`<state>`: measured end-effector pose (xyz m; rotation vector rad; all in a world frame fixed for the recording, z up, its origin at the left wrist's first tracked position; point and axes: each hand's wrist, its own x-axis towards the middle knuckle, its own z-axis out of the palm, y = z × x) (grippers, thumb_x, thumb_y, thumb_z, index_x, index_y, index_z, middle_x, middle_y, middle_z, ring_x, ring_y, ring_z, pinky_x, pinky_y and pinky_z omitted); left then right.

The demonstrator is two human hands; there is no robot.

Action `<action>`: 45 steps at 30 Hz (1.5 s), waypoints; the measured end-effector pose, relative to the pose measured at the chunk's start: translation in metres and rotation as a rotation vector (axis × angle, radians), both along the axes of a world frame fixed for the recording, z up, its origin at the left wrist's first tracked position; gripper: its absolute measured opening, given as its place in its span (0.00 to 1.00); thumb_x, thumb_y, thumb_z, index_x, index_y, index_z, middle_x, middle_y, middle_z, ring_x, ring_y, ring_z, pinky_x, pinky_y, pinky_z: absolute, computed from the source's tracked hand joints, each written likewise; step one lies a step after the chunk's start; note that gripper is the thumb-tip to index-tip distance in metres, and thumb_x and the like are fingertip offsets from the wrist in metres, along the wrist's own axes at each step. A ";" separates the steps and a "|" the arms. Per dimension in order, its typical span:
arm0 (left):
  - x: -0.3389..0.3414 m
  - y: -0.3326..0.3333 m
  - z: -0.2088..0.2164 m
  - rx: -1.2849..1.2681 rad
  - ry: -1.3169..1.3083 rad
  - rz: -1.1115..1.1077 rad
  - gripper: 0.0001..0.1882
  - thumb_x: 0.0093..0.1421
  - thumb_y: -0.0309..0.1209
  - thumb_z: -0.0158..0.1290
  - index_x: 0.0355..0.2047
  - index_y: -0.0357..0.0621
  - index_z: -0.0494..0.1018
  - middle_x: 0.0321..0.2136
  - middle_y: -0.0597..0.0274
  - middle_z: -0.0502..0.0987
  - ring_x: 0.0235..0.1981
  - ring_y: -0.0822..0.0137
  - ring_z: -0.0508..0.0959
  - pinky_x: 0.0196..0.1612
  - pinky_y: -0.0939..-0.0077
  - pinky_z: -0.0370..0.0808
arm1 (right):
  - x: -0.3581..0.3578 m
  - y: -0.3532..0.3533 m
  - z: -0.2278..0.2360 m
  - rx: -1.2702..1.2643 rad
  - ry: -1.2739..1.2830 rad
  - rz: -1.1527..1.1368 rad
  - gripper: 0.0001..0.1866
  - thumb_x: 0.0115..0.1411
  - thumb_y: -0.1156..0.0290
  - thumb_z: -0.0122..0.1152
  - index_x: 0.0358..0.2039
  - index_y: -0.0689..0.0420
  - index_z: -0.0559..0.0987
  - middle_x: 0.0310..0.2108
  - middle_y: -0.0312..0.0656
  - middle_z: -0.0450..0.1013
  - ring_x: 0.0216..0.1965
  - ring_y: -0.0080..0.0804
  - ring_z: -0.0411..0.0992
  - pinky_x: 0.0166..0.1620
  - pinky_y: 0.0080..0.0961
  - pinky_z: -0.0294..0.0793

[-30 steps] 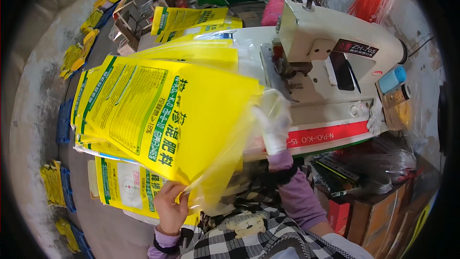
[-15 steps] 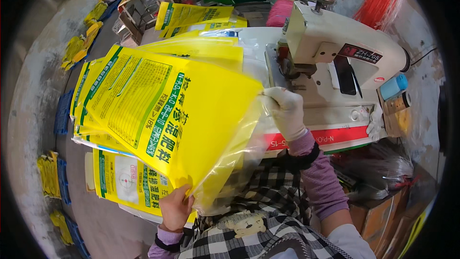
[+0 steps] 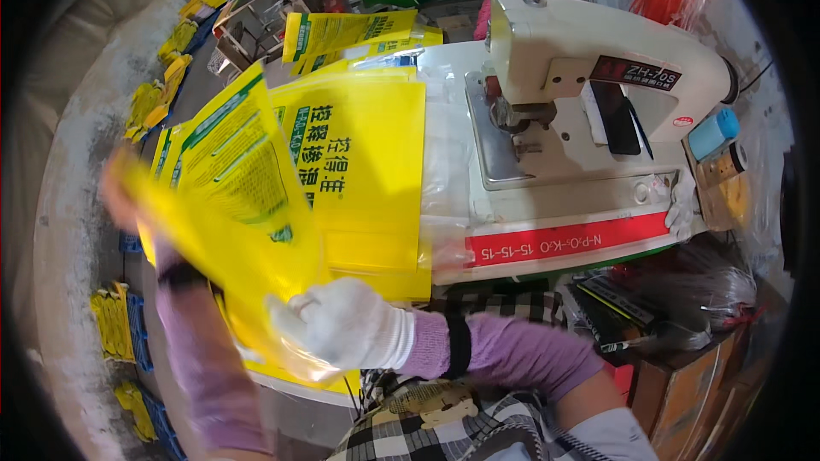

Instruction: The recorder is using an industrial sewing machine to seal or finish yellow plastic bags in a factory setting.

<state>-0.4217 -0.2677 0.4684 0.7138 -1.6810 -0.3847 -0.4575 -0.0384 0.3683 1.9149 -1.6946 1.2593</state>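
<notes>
Two hands, both left of the sewing machine (image 3: 530, 51). Farthest left, bare left hand (image 3: 120, 192) at yellow bag (image 3: 243, 179) — motion-blurred, cannot tell whether gripping. Nearer the machine, gloved right hand (image 3: 337, 323) closed on bag edge, apparently to steady the bend — partly blurred. Nearest the machine, overlapping bag stack (image 3: 384, 137), presumably for easy reach; lower layers hidden.

One left hand (image 3: 120, 195) and one held yellow bag (image 3: 235, 192) at nine o'clock, one gloved right hand (image 3: 346, 323) at seven; one sewing machine (image 3: 564, 47), one phone (image 3: 615, 124), one pen (image 3: 642, 135) at two; one blue cylinder (image 3: 714, 134) near three; two yellow bundles (image 3: 111, 322) at eight.
</notes>
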 end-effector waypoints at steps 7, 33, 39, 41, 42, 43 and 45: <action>-0.218 0.037 -0.093 -0.552 -0.659 -1.092 0.21 0.46 0.15 0.47 0.39 0.46 0.77 0.35 0.53 0.78 0.36 0.51 0.79 0.42 0.70 0.76 | -0.053 0.126 -0.099 0.050 -1.285 -0.502 0.15 0.60 0.71 0.53 0.47 0.62 0.76 0.29 0.45 0.78 0.30 0.24 0.76 0.34 0.23 0.73; -0.141 0.206 -0.049 -0.446 -1.909 -1.796 0.34 0.56 0.55 0.54 0.50 0.38 0.70 0.36 0.47 0.78 0.36 0.45 0.78 0.41 0.63 0.75 | -0.064 0.166 -0.104 0.193 -0.605 -0.911 0.19 0.49 0.78 0.59 0.44 0.50 0.79 0.16 0.42 0.69 0.17 0.40 0.70 0.22 0.33 0.67; -0.162 0.095 -0.002 -0.891 -1.714 -0.977 0.23 0.41 0.49 0.62 0.34 0.49 0.77 0.26 0.62 0.77 0.34 0.56 0.77 0.39 0.60 0.73 | -0.103 0.130 -0.097 0.261 -0.393 -0.983 0.20 0.52 0.74 0.59 0.47 0.49 0.78 0.13 0.41 0.66 0.16 0.42 0.68 0.21 0.38 0.65; -0.163 0.087 -0.017 -1.107 -1.581 -1.003 0.18 0.44 0.46 0.61 0.30 0.48 0.76 0.25 0.62 0.76 0.31 0.57 0.76 0.34 0.62 0.72 | -0.140 0.109 -0.131 0.247 -0.445 -0.949 0.17 0.57 0.71 0.57 0.47 0.50 0.78 0.17 0.43 0.70 0.19 0.44 0.70 0.23 0.38 0.68; -0.164 0.083 -0.025 -1.317 -1.427 -1.029 0.14 0.47 0.43 0.59 0.27 0.48 0.75 0.25 0.62 0.75 0.28 0.58 0.75 0.30 0.64 0.71 | -0.154 0.105 -0.118 0.284 -0.500 -0.925 0.16 0.58 0.70 0.56 0.48 0.51 0.78 0.18 0.44 0.71 0.21 0.45 0.71 0.25 0.37 0.70; -0.154 0.083 -0.035 -1.313 -1.432 -1.107 0.11 0.48 0.41 0.59 0.25 0.49 0.75 0.22 0.62 0.74 0.25 0.59 0.74 0.28 0.65 0.70 | -0.160 0.104 -0.107 0.322 -0.555 -0.900 0.15 0.60 0.69 0.55 0.48 0.51 0.77 0.19 0.44 0.72 0.22 0.47 0.72 0.27 0.36 0.72; -0.107 0.075 -0.094 -0.999 -1.337 -1.380 0.10 0.50 0.38 0.57 0.19 0.48 0.73 0.14 0.60 0.69 0.17 0.57 0.72 0.23 0.63 0.68 | -0.153 0.087 -0.140 -0.135 -0.882 -0.771 0.14 0.64 0.63 0.48 0.45 0.54 0.77 0.29 0.45 0.76 0.31 0.42 0.75 0.36 0.34 0.73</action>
